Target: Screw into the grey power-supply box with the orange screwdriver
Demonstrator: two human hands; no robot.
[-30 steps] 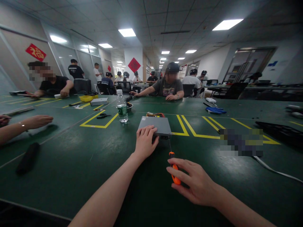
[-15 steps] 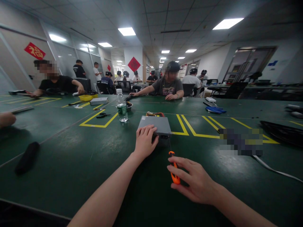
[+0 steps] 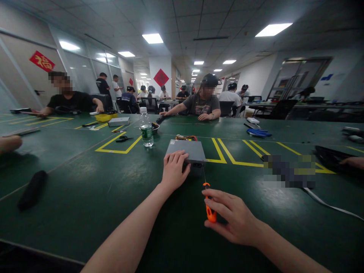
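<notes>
A grey metal computer power supply (image 3: pixel 189 149) lies flat on the green table, a bundle of coloured wires (image 3: pixel 186 138) coming out of its far side. My left hand (image 3: pixel 175 168) grips its near left corner, fingers over the top and thumb against the front face. Between the fingertips and thumb of my right hand (image 3: pixel 231 216) is an orange and black screwdriver (image 3: pixel 210 212). Its thin shaft points away from me, reaching the power supply's near right corner. Whether the tip sits in a screw is too small to tell.
A water bottle (image 3: pixel 147 131) stands beyond, left of the power supply, near a small bowl (image 3: pixel 155 128). A black object (image 3: pixel 32 190) lies at left, blue gloves (image 3: pixel 258 132) at far right. Co-workers sit across the table; another person's hand (image 3: pixel 354 162) touches a black item at right.
My right fingers have shifted slightly around the screwdriver handle, which has turned a little. My left hand has stayed put. Another person's hand has appeared at the right edge, moving the black item.
</notes>
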